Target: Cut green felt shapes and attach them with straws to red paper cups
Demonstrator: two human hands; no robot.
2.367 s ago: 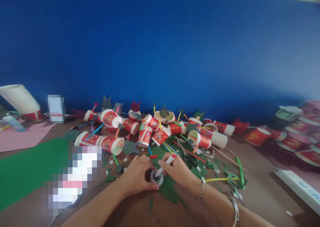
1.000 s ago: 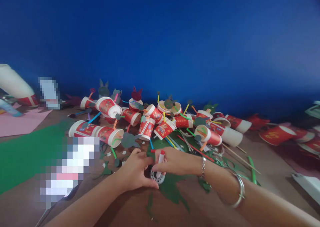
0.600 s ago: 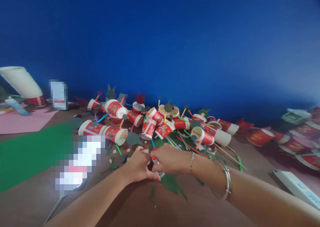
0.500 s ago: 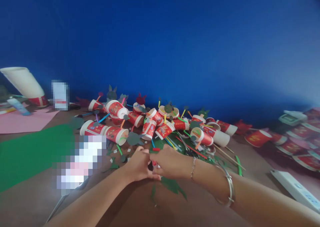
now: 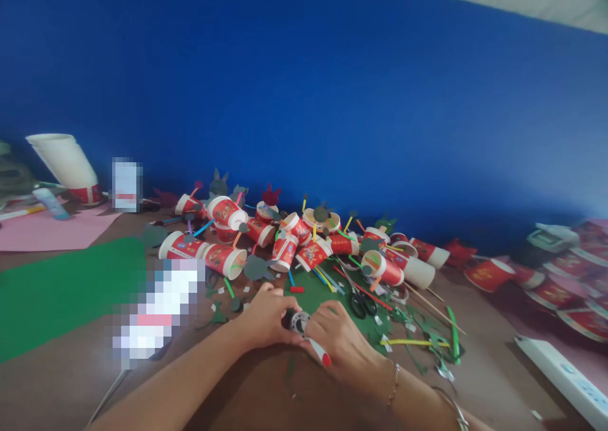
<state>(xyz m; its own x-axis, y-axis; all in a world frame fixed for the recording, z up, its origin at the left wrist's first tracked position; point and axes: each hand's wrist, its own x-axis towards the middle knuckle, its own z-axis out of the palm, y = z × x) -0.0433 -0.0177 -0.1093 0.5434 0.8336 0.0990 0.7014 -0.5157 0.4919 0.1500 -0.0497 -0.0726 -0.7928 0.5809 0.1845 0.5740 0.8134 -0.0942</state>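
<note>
My left hand (image 5: 266, 317) is closed around a small round black-and-grey thing (image 5: 298, 321) with a ring-like face, whose kind I cannot make out. My right hand (image 5: 341, 337) is closed against its right side. A white stick-like thing with a red end (image 5: 319, 351) pokes out below the right fingers; whether it joins the round thing is hidden. Just beyond the hands lie a short red tube piece (image 5: 297, 289), green paper (image 5: 313, 286) and black-handled scissors (image 5: 363, 304).
Several red-and-white paper cups (image 5: 285, 251) with straws and paper shapes pile up along the blue wall (image 5: 304, 101). Green scraps (image 5: 422, 329) and a yellow straw (image 5: 413, 342) lie right. A power strip (image 5: 560, 377) stands far right, a blurred-out phone-like object (image 5: 159, 310) left.
My right hand has moved right and down and turned, baring the round thing and the white stick with the red end. My left hand has shifted slightly. The view has tilted a little.
</note>
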